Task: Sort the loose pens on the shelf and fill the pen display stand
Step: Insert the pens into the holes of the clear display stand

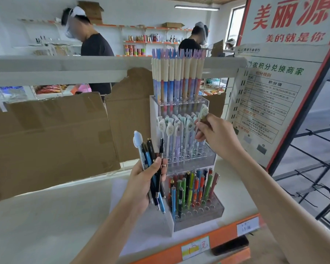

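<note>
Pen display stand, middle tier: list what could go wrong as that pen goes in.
1. The right hand pinches a white oval-topped pen above the crowded middle tier; its top may catch on neighbouring tops and tilt them.
2. The left hand grips a loose bundle of pens beside the pen display stand; one could slip out.
3. The bundle's tips point down near the bottom tier's pens and might knock them.

A pale shelf [55, 221] with an orange front edge carries a tiered clear pen display stand [187, 212], standing right of centre. Flattened brown cardboard [51, 141] leans along the shelf's back. Two price labels [195, 247] sit on the orange edge, with a dark flat object [230, 245] between them, just below the edge.
</note>
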Demonstrator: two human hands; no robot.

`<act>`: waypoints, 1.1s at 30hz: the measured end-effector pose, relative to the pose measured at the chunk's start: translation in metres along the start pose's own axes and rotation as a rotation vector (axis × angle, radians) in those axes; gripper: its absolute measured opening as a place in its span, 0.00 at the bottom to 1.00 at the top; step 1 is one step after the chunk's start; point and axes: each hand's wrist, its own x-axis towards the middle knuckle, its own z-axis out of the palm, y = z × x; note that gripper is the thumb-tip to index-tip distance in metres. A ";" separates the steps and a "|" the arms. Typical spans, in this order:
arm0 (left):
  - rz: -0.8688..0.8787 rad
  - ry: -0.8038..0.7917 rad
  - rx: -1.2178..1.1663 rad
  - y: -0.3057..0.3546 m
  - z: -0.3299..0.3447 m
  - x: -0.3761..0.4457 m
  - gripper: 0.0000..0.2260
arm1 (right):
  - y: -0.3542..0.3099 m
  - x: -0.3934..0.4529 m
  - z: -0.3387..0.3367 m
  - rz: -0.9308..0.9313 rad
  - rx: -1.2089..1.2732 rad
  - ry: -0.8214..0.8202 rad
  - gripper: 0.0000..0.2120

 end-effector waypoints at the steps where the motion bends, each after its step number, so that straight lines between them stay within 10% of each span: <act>1: -0.003 0.005 -0.005 0.000 0.000 0.000 0.12 | 0.003 0.000 0.003 0.011 -0.025 -0.021 0.06; 12: 0.006 -0.004 0.122 -0.004 -0.006 -0.001 0.06 | 0.025 -0.006 0.021 0.060 -0.266 -0.070 0.12; 21: 0.031 -0.071 0.133 -0.007 0.009 -0.001 0.05 | -0.005 -0.050 0.036 0.056 0.099 -0.279 0.12; 33: 0.003 0.033 0.210 -0.025 -0.009 -0.021 0.10 | 0.012 -0.080 0.017 0.087 0.188 -0.104 0.10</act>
